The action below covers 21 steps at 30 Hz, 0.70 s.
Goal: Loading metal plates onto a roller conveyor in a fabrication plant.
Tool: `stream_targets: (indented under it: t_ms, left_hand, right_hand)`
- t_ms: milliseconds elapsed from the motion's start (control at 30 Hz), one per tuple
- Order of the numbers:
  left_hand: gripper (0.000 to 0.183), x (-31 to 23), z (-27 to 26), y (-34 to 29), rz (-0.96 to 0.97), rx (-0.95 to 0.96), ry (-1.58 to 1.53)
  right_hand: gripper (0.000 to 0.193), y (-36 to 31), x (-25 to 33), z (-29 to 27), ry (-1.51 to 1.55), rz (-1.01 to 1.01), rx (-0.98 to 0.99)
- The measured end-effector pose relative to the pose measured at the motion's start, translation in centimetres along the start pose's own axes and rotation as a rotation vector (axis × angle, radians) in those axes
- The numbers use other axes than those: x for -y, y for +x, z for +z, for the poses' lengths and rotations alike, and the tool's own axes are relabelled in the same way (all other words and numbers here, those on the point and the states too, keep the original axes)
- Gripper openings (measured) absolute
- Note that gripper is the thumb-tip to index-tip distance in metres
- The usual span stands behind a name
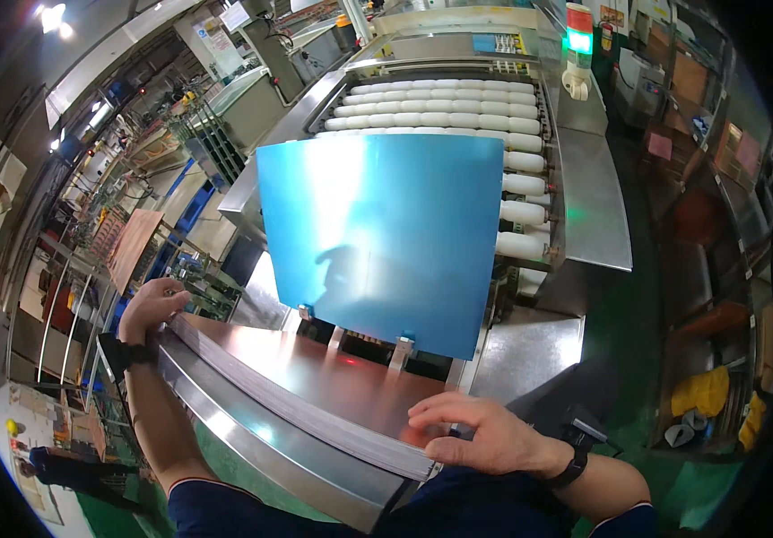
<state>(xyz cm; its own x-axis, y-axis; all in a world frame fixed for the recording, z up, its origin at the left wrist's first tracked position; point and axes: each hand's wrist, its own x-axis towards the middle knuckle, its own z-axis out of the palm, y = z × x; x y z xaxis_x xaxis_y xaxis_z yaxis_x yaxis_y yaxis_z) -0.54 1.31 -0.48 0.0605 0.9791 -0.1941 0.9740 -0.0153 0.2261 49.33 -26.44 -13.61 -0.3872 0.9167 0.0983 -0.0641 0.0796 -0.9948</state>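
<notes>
A stack of thin copper-faced sheets [315, 359] lies in front of me on a metal ledge, its pale layered edge toward me. At the stack's left end is my left hand [149, 309], fingers loosely bent and apart, nothing visible between them. My right hand [485, 437] is at the stack's near right corner, its thumb close to the edge and its fingers stretched over the top sheet. Both hands look open. Beyond the stack, a shiny blue sheet [386, 242] leans tilted, its lower edge near small metal brackets [402, 350].
White rollers [440, 106] of a conveyor machine run behind the blue sheet. A signal lamp [578, 40] glows green at the machine's right. Shelves with yellow cloth [700, 392] stand right. On the left are racks, a copper-coloured panel [135, 247] and another person [73, 471].
</notes>
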Motion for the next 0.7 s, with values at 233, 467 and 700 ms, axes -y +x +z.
stream_targets:
  t_ms: [233, 467, 700]
  left_hand:
    - [0.044, 0.3, -0.3, 0.1, 0.013, 0.029, -0.090]
    - [0.031, 0.6, 0.0, 0.1, 0.008, -0.027, -0.077]
    - [0.037, 1.2, -0.2, 0.2, 0.061, -0.020, -0.091]
  right_hand:
    - [0.023, 0.8, 1.9, -0.2, 0.146, 0.122, 0.038]
    - [0.023, 1.3, 2.1, -0.8, 0.086, 0.056, -0.131]
    - [0.021, 2.0, 1.7, -2.0, 0.026, -0.017, -0.260]
